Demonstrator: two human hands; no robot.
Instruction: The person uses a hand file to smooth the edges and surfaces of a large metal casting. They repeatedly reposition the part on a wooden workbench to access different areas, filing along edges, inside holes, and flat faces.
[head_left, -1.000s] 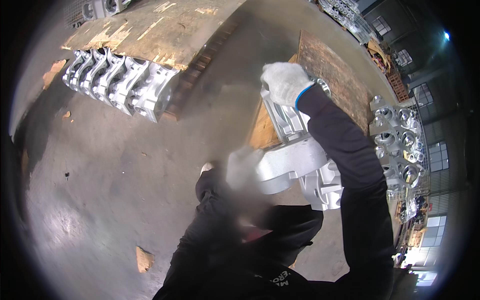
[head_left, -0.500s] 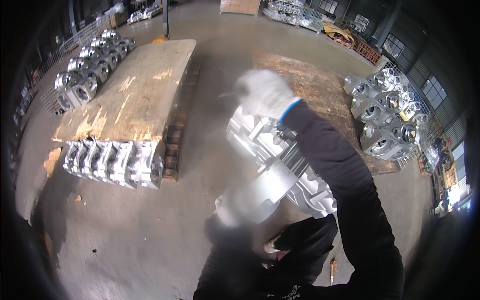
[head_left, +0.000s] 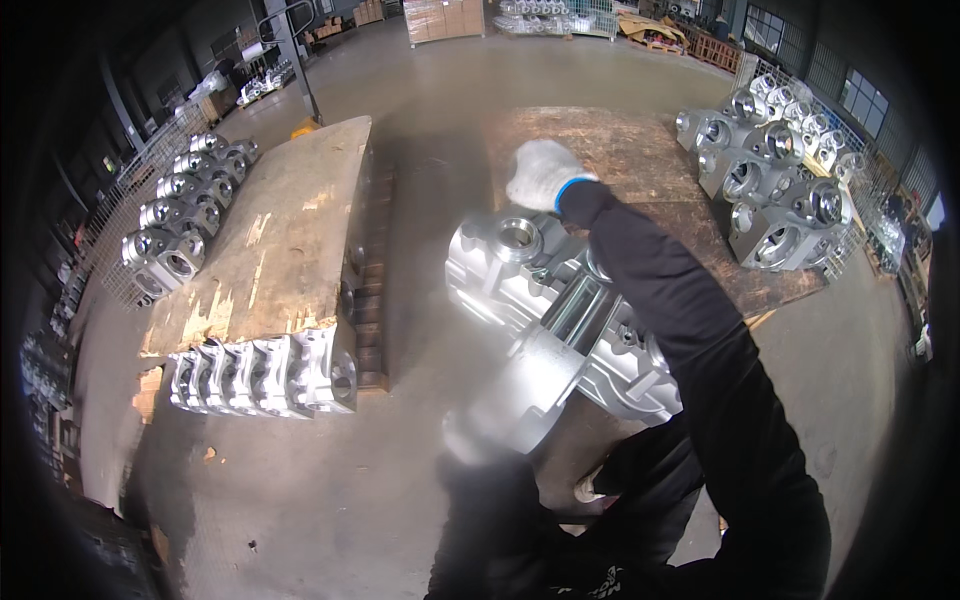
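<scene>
A large silver metal casting with a round bored opening stands in front of my legs, with a smooth curved cylindrical body and ribbed sides. My right hand, in a white glove with a blue cuff, is above its far end. Those fingers are curled into a fist, and whatever may be inside is hidden. At the near lower end of the cylindrical body is my left hand, also in a pale glove. It is too blurred to show its fingers.
Left is a worn wooden board over stacked castings, with more castings along its far side. At right, another wooden board bears several castings. Wire cages and a post stand farther back.
The view has shifted, so the boards appear lower. My right hand has moved off the casting's far end, uncovering the round bore. The thin thing beside that hand no longer shows.
</scene>
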